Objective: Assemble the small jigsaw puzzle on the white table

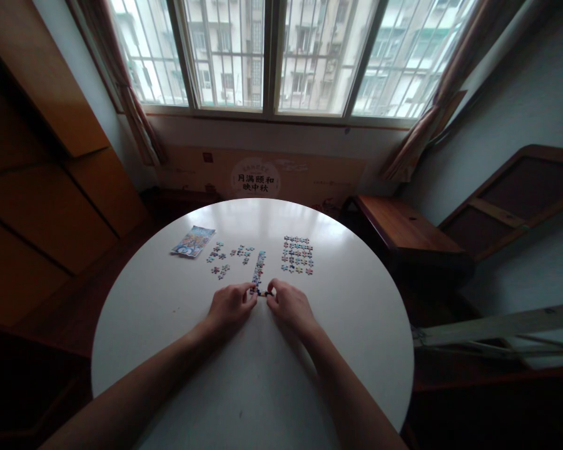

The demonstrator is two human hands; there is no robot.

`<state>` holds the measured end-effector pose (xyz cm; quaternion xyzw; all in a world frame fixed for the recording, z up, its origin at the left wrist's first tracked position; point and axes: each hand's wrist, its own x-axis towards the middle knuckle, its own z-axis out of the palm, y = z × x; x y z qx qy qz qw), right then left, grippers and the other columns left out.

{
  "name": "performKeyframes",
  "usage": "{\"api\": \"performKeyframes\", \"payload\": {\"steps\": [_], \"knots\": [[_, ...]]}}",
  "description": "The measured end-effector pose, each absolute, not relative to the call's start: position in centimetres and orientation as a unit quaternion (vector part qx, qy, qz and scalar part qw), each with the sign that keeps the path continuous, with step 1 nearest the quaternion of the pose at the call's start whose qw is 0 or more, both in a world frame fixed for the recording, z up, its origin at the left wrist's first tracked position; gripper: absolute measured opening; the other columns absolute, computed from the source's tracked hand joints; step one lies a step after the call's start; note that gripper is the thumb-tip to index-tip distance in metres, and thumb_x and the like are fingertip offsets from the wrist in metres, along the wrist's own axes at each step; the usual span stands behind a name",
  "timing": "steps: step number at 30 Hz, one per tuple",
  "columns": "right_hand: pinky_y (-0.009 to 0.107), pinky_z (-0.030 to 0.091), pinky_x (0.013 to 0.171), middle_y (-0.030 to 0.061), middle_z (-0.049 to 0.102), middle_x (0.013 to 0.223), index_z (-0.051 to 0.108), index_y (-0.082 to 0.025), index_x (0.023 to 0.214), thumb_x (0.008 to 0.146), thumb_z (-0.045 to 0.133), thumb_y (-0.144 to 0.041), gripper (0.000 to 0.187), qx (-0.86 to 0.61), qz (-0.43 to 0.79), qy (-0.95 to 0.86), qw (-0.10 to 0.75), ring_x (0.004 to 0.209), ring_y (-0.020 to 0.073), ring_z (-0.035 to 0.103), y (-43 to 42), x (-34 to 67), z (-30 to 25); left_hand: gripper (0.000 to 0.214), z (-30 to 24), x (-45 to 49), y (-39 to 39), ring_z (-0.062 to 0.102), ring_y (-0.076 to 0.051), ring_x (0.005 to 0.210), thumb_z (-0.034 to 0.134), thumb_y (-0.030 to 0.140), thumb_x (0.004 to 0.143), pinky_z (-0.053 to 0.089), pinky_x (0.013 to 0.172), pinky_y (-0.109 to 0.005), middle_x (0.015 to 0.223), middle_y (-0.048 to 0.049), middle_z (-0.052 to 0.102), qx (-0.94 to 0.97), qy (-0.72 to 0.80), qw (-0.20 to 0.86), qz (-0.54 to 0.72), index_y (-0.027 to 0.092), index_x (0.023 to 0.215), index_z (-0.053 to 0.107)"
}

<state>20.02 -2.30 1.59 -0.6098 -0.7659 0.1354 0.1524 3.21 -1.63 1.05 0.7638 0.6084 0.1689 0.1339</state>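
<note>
Forearms (159, 381) span the table (244, 387). Right hand (291, 304) pinches a puzzle piece (268, 293) — left hand (229, 304) touches joined pieces (259, 265), grip unclear.

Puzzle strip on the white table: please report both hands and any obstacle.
Left hand at near end of puzzle strip; right hand at dark piece. Grip unclear. Loose pieces beyond left hand, rows of pieces beyond right; nothing seen blocking.

Bare left hand (232, 304), bare right hand (291, 305), slim uncovered forearms (169, 369)
</note>
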Motion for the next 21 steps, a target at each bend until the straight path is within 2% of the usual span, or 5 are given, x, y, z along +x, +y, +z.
{"api": "performKeyframes", "payload": {"steps": [6, 21], "knots": [[0.024, 0.033, 0.068, 0.0021, 0.066, 0.09, 0.057, -0.022, 0.099, 0.083, 0.048, -0.025, 0.019, -0.612, 0.142, -0.765, 0.14, 0.08, 0.015, 0.058, -2.34, 19.95, 1.88, 0.029, 1.03, 3.23, -1.67, 0.06, -0.013, 0.068, 0.05, 0.036, 0.084, 0.038, 0.066, -0.022, 0.072, 0.0005, 0.067, 0.759, 0.609, 0.145, 0.18, 0.025, 0.104, 0.068], [0.024, 0.032, 0.068, 0.002, 0.066, 0.089, 0.057, -0.022, 0.099, 0.083, 0.048, -0.026, 0.018, -0.608, 0.14, -0.767, 0.148, 0.08, 0.0152, 0.058, -2.32, 19.98, 1.71, 0.027, 0.88, 3.01, -1.61, 0.059, -0.013, 0.065, 0.05, 0.037, 0.084, 0.036, 0.062, -0.023, 0.07, 0.0014, 0.067, 0.773, 0.589, 0.144, 0.186, 0.026, 0.1, 0.069]]}}
